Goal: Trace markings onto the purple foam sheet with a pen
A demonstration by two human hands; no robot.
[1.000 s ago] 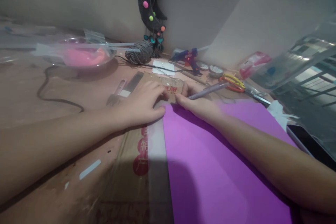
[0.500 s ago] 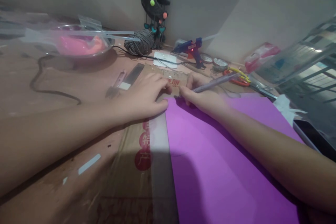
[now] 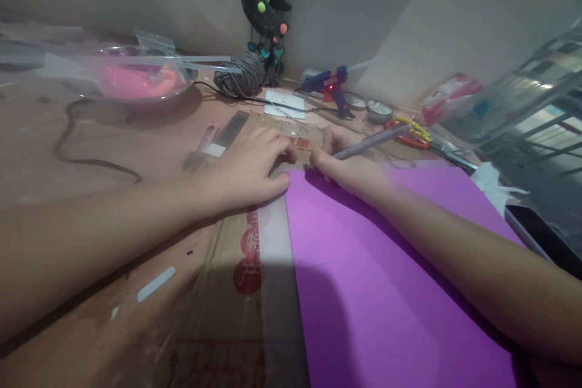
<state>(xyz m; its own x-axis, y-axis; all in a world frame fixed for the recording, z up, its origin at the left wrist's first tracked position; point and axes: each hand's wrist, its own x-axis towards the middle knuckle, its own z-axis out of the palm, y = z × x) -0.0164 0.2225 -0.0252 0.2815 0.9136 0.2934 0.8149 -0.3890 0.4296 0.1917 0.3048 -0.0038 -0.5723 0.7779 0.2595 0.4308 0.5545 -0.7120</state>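
A sheet of purple paper lies over a pale sheet and a piece of brown cardboard with red printing. My left hand rests at the paper's far left corner, its thumb tip touching the edge there. Thumb and fingers are apart, with nothing between them. Closed around a slim greyish-purple pen, my right hand lies at the far edge of the purple paper, just right of my left hand. The pen leans back to the right, and its tip is hidden by my fingers.
Behind my hands are grey yarn, a blue glue gun with a lit red light, and scissors. A bowl with pink contents stands far left, near a cutter. A phone lies right of the paper.
The whole view has shifted slightly, chiefly between the first two frames. My left hand stays at the paper's corner; my right hand keeps hold of the pen at nearly the same spot.
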